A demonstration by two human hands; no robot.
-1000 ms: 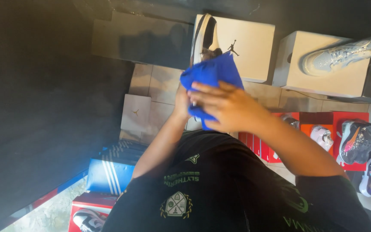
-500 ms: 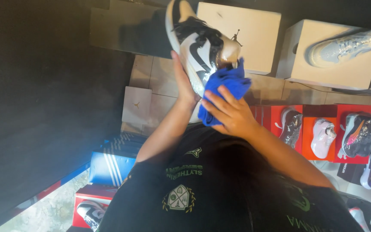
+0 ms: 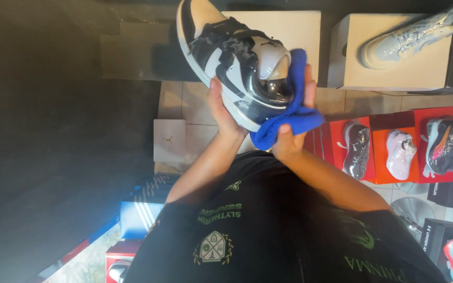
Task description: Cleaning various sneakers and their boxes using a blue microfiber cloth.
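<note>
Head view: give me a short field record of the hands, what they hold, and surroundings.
left hand: grip under the sole of a black-and-white sneaker, held up, wrapped in clear film
right hand: holds a blue cloth against the sneaker's heel
contact: cloth touches sneaker
behind: white boxes, one with a pale sneaker on top
right side: red boxes with wrapped shoes
floor: tiles

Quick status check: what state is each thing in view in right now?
Black-and-white plastic-wrapped sneaker: lifted, tilted, held from below by left hand.
Blue cloth: bunched, pressed against the sneaker's heel by right hand.
Pale grey sneaker: resting on a white box.
Three wrapped sneakers on red boxes: on display, untouched.
</note>
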